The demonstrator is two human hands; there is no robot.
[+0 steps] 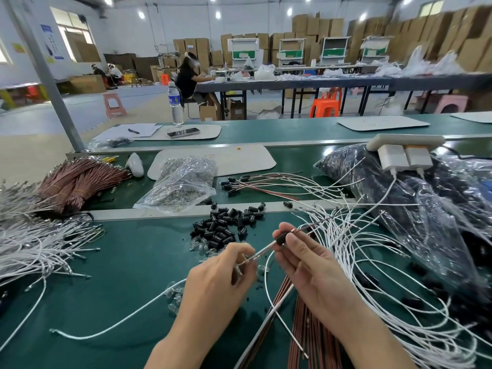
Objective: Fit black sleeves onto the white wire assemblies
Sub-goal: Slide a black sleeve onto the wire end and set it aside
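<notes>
Plain dark green bench top (pixel 127 262). Black loose sleeves (pixel 223 225) in a pile. Black single sleeve (pixel 281 238) on copper-brown and white wire pair (pixel 262 253). White wire tangle (pixel 372 262) right, white wire heap (pixel 40 243) left. Copper-brown bundle (pixel 80 179) far left, copper-brown strands (pixel 306 331) near centre. Clear glossy bag (pixel 183 182). White chargers (pixel 404 155) far right. Far back: orange stool (pixel 325 106), pink stool (pixel 114 103), tan cartons (pixel 439 35).

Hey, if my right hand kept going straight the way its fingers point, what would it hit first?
Probably the loose pile of black sleeves on the green table, just beyond the right hand. It seems raised above the table, so depth is unclear.
</notes>
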